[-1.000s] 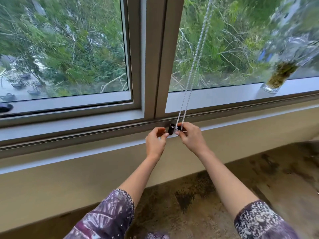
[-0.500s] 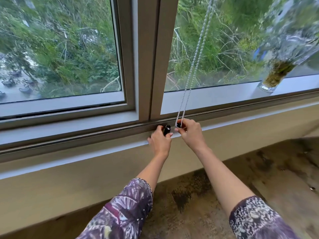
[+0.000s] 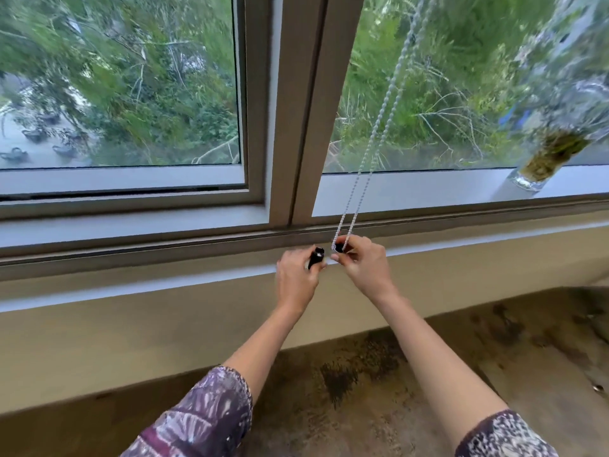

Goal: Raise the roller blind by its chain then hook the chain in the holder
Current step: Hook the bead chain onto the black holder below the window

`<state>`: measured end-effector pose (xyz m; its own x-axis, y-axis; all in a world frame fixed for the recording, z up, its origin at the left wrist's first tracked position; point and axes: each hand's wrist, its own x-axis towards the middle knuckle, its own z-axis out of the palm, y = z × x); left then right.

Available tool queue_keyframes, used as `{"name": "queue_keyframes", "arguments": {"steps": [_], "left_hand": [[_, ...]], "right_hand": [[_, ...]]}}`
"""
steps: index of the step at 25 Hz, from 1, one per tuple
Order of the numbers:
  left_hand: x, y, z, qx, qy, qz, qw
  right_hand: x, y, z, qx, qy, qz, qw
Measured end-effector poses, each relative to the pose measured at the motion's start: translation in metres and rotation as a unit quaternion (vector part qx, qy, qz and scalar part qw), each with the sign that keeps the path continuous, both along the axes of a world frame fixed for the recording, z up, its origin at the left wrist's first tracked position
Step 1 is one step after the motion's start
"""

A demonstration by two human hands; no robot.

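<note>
A white bead chain (image 3: pixel 379 127) hangs as a double strand from the top right down to the sill. My right hand (image 3: pixel 361 265) pinches its lower loop, with a small dark part showing at my fingertips. Just left of it, my left hand (image 3: pixel 296 278) grips a small black holder (image 3: pixel 317 255) at the window frame's lower edge. The two hands nearly touch. The blind itself is out of view above.
A wide window frame (image 3: pixel 290 110) with a central mullion faces me. A glass vase (image 3: pixel 540 163) of stems stands on the ledge at right. Below is a pale sill wall (image 3: pixel 131 324) and a stained floor (image 3: pixel 494 351).
Both hands stay at the holder. My left hand has closed tighter round the black holder, and the view has shifted slightly.
</note>
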<state>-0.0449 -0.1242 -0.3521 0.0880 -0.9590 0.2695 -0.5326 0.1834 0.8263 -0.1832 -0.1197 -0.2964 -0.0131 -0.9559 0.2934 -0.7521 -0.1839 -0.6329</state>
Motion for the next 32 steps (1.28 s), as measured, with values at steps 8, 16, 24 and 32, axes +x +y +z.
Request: {"name": "queue_keyframes", "arguments": {"steps": [8, 16, 24, 32], "left_hand": [[0.032, 0.028, 0.005, 0.002, -0.002, 0.042, 0.999], [0.046, 0.05, 0.008, 0.009, 0.024, 0.07, 0.997], [0.055, 0.063, 0.008, -0.041, -0.06, 0.07, 0.995], [0.062, 0.068, 0.01, -0.041, -0.043, 0.052, 0.997]], "right_hand": [[0.03, 0.017, -0.001, -0.003, -0.053, 0.059, 0.997], [0.048, 0.03, -0.001, -0.016, -0.054, 0.097, 0.994], [0.052, 0.044, -0.009, -0.038, -0.063, 0.108, 0.991], [0.053, 0.052, -0.007, -0.072, -0.044, 0.128, 0.988]]}}
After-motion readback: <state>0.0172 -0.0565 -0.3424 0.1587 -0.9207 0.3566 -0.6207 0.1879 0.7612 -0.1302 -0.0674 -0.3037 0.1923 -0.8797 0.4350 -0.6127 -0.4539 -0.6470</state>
